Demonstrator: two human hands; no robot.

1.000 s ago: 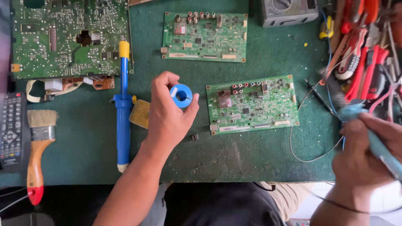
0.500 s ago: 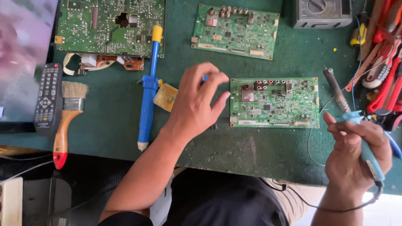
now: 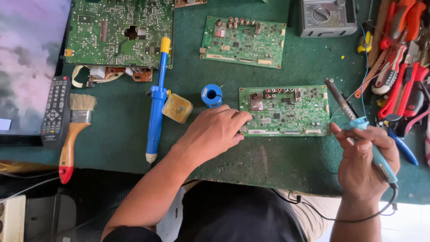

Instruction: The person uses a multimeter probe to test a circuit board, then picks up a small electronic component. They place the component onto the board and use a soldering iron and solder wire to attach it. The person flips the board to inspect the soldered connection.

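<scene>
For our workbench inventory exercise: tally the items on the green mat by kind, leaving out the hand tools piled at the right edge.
Green circuit boards: 3
Soldering iron, in the right hand: 1
Blue desoldering pump: 1
Blue solder spool: 1
Flux tin: 1
Paintbrush: 1
Remote control: 1
Multimeter: 1
Total: 10
</scene>
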